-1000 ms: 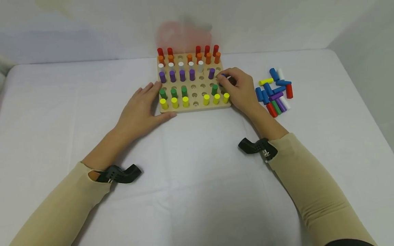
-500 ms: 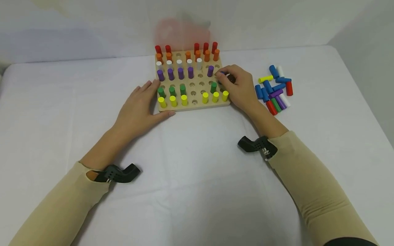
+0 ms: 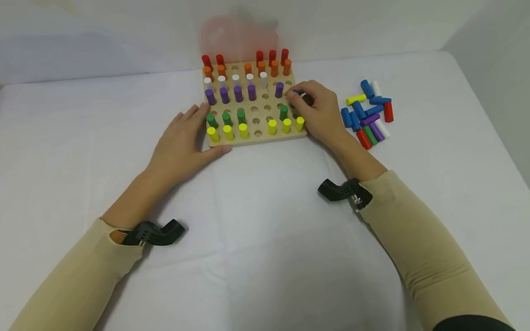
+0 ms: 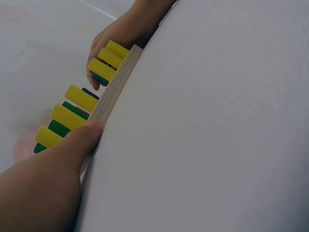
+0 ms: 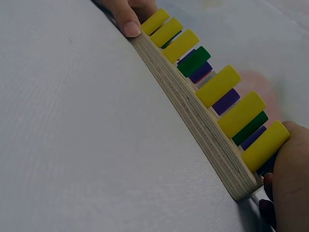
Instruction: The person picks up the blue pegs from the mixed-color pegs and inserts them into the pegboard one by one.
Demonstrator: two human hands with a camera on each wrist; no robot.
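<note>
A wooden pegboard [image 3: 261, 139] carries standing pegs in rows of red, orange, white, purple, green and yellow, with some holes bare. My left hand [image 3: 175, 147] rests against its left side, fingers spread fairly straight. The left thumb [image 4: 79, 142] lies along the front edge in the left wrist view. At the board's right side my right hand [image 3: 320, 110] pinches a blue peg [image 3: 294, 94], mostly hidden by the fingers, over the row between purple and green. A yellow peg [image 5: 265, 145] stands in the front corner beside the right hand in the right wrist view.
To the right lies a loose pile of pegs: several blue pegs [image 3: 358, 109], red pegs [image 3: 388, 111], a yellow peg [image 3: 355, 99], a green peg [image 3: 370, 135], purple and white ones. A white cloth [image 3: 265, 220] covers the table, and a pale wall [image 3: 136, 46] rises behind the board.
The head view has shifted a little, so everything sits higher and slightly left. Both hands stay at the board, the right with the blue peg at nearly the same spot.
</note>
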